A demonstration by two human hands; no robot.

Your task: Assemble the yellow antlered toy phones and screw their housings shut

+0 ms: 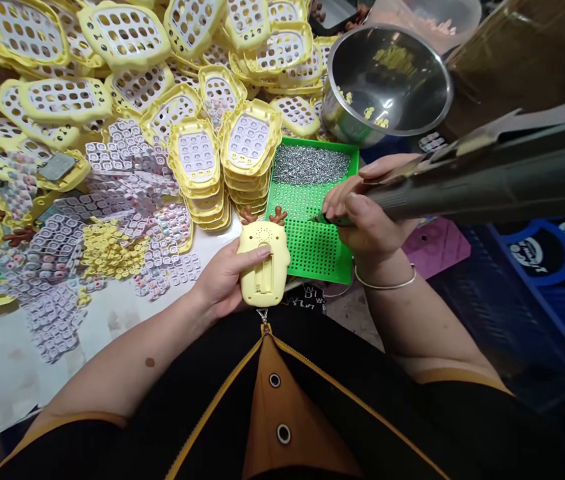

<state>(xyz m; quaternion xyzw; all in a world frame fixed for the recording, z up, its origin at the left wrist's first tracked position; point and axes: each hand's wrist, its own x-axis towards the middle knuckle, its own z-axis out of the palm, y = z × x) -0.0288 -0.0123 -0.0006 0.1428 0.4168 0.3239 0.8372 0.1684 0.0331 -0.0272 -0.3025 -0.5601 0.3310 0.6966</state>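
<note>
My left hand (pixel 227 277) is closed around a yellow deer-shaped toy phone (pixel 264 263), back side up, with brown antlers at its top, held just in front of my chest. My right hand (pixel 367 213) grips a grey electric screwdriver (pixel 462 183) whose body runs off to the right. Its tip points down onto a green screw tray (pixel 315 257), next to the toy. Many small silver screws (pixel 310 163) lie heaped at the tray's far end. A silver bangle (pixel 385 283) circles my right wrist.
Stacks of yellow toy front shells (pixel 222 160) and loose ones cover the back left. Sheets of white keypads (pixel 127 193) and small yellow parts (pixel 107 250) litter the white table. A steel bowl (pixel 387 80) stands behind the tray. Blue crates (pixel 547 267) sit at right.
</note>
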